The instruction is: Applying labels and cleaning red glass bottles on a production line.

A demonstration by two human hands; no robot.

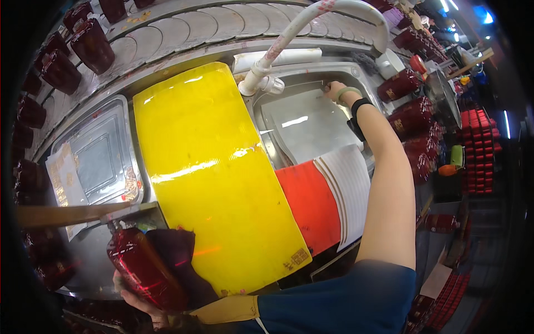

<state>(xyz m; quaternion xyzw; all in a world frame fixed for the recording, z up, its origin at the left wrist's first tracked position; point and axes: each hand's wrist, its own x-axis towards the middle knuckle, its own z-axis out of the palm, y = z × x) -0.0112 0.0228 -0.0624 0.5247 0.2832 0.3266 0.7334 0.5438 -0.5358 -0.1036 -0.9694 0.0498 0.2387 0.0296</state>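
Workshop, with plated conveyor (pixel 167 33) and dark-red bottles (pixel 92 47)

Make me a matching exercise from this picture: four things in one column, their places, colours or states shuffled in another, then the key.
Column one:
1. Left hand
2. Faucet
3. Right hand
4. Largest sheet

Column two:
A. White and curved
B. Bright yellow
C. Holding a dark red bottle
D. At the far side of the sink

Pairs: 1-C, 2-A, 3-D, 4-B
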